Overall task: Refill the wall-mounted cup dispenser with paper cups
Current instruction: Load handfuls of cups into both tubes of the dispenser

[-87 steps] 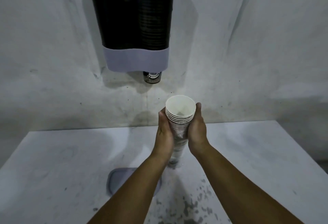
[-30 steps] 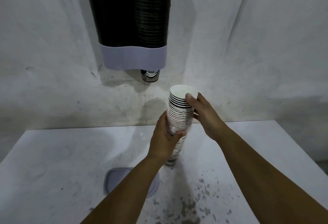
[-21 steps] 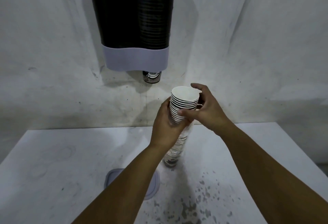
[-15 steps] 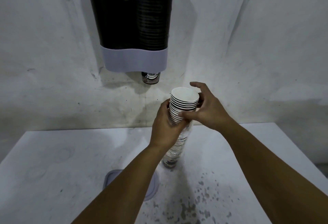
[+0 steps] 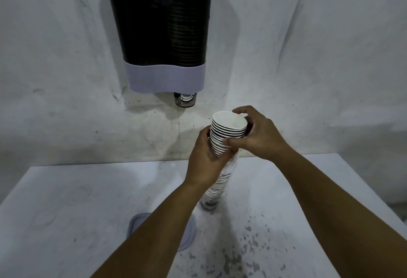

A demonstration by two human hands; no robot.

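A person steadies a tall stack of paper cups (image 5: 222, 145) standing on the desk (image 5: 66, 200) below the wall-mounted dispenser (image 5: 163, 35): the left hand (image 5: 206, 161) wraps its middle while the right hand (image 5: 257, 134) pinches the top cups, apparently to lift off a batch.

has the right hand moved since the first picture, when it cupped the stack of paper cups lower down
Yes. The right hand has climbed the stack of white paper cups and now grips its top few rims, closer to the black wall-mounted cup dispenser.
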